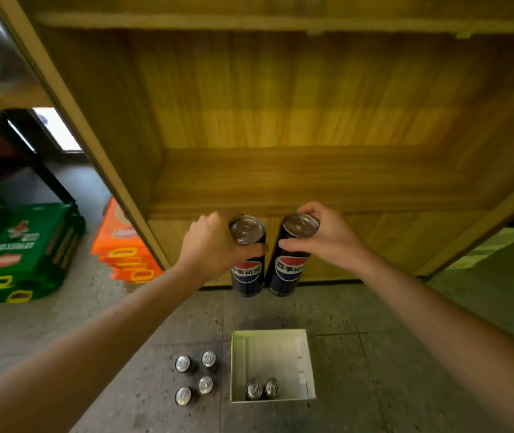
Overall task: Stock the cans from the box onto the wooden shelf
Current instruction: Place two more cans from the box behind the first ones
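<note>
My left hand [210, 245] grips a tall dark-blue cola can [247, 270] near its top. My right hand [324, 234] grips a second, matching can [288, 270] the same way. Both cans hang upright side by side in the air, just in front of the front edge of the wooden shelf board [280, 185], which is bare. Below on the floor stands a white open box [307, 364] with two cans [263, 389] in its near corner. Left of the box, several more cans [194, 376] stand upright on the floor.
Green crates [21, 254] and an orange stack of packs [124, 245] lie on the floor left of the shelf's side panel [93, 145]. A higher shelf board [249, 21] spans the top. Speckled grey floor [374, 354] surrounds the box.
</note>
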`<state>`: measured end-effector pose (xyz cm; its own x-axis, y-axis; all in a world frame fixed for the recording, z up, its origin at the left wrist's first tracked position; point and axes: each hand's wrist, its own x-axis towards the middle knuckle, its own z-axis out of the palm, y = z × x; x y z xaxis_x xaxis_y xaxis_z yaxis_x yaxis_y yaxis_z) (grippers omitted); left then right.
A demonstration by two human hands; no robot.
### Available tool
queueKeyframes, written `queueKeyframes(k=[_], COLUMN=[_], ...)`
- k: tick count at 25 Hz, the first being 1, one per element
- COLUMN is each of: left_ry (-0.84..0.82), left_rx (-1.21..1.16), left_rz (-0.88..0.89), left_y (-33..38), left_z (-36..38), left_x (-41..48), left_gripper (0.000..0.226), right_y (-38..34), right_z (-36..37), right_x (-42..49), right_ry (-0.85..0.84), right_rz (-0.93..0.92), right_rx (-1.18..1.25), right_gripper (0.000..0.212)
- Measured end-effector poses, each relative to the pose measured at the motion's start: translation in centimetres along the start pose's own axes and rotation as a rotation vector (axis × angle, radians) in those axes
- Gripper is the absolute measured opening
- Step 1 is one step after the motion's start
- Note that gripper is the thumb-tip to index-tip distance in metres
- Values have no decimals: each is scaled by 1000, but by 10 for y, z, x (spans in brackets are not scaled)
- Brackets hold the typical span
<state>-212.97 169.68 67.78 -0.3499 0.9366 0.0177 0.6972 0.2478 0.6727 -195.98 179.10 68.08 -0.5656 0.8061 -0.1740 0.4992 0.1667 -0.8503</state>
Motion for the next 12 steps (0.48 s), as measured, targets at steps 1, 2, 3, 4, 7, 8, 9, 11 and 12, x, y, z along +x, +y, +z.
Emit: queueKeyframes(k=[1, 2, 3, 4, 7, 8, 9, 11, 12], left_ry=[30, 67, 100, 137, 226, 253, 277, 311, 323], left_rx=[7, 10, 8, -2, -36, -88, -168, -342, -416], left_rz=[19, 38, 51, 65, 124, 130, 121, 76, 57], left_y=[25, 51, 73, 95, 146, 159, 171, 190, 198], left_z=[-29, -58, -82, -107, -161, -174, -186, -199, -201], left_x=[3, 7, 8, 11, 20, 23, 29, 43, 52], left_gripper=[49, 48, 48, 49, 53, 56, 60, 67, 66], right_y=[-34, -69, -99, -128, -193, -209, -223, -242, -250], right_z=[-17, -35, -49, -65, -100, -109, -119, -136, -145], right_x=[-5, -10, -15, -20, -33, -35, -34, -28, -22], right_ry=[4, 14, 28, 58, 202, 261, 319, 402, 431], right_rz=[-27, -62, -97, -137, -235, -251, -251, -233, -231], right_rx=[12, 22, 30, 42, 80, 87, 98, 158, 203], right_gripper=[58, 58, 56, 55, 53, 54, 57, 62, 62])
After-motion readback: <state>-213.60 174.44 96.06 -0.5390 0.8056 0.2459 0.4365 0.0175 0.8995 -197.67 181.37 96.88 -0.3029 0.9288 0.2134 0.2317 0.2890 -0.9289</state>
